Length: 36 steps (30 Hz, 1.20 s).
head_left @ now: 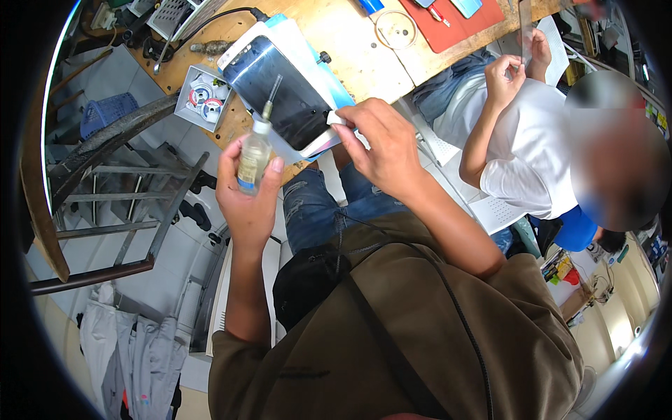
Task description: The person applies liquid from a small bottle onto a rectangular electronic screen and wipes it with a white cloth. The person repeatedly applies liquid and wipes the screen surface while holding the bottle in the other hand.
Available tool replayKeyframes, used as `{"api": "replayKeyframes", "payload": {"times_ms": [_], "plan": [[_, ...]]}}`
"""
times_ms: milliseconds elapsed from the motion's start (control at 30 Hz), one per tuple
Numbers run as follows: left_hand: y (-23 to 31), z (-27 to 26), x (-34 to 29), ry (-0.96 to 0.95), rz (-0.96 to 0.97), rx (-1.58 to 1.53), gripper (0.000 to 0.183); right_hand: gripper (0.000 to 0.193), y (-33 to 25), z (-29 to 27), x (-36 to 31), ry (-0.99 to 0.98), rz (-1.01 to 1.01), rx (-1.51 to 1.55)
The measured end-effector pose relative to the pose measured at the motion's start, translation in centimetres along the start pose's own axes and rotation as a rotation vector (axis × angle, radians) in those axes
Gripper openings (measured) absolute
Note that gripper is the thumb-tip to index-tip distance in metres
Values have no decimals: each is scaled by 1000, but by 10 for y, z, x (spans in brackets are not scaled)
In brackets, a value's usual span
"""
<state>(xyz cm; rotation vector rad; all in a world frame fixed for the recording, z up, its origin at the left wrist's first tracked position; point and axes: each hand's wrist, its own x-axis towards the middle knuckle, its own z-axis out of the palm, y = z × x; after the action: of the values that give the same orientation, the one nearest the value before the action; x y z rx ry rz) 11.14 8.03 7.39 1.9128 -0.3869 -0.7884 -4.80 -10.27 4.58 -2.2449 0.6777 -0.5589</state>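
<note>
My left hand [246, 210] is closed around a small clear bottle [250, 162] with a white cap and a thin needle pointing up. The needle passes in front of a phone [283, 87] with a dark screen and pale frame. The phone lies tilted on a white and blue machine [297, 43] at the table's near edge. Between thumb and fingers, my right hand [388, 143] pinches a small white block [337, 118] at the phone's lower right end. I cannot tell whether the block touches the glass.
A white box [187, 110] with several round spools stands left of the machine. A black cable [224, 12] runs behind it. Farther right on the wooden table [357, 52] are a clear ring [396, 29] and a red mat [458, 24]. A co-worker [518, 140] sits close on my right.
</note>
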Motion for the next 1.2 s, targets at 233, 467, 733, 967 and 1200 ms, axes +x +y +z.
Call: {"api": "replayKeyframes", "payload": {"times_ms": [233,467,733,967,1200], "plan": [[-19,28,39,178,88,28,54,18,-8,-2,24,-114,-100,-202],[-29,32,42,147,64,-2,56,19,1,22,65,-78,-168,-203],[-29,31,40,132,107,32,53,18,-7,-32,26,-247,142,-30],[-30,34,42,126,164,60,52,23,-5,-23,25,-157,61,21],[-28,38,44,121,116,-30,53,19,5,23,69,-64,-205,-209]]}}
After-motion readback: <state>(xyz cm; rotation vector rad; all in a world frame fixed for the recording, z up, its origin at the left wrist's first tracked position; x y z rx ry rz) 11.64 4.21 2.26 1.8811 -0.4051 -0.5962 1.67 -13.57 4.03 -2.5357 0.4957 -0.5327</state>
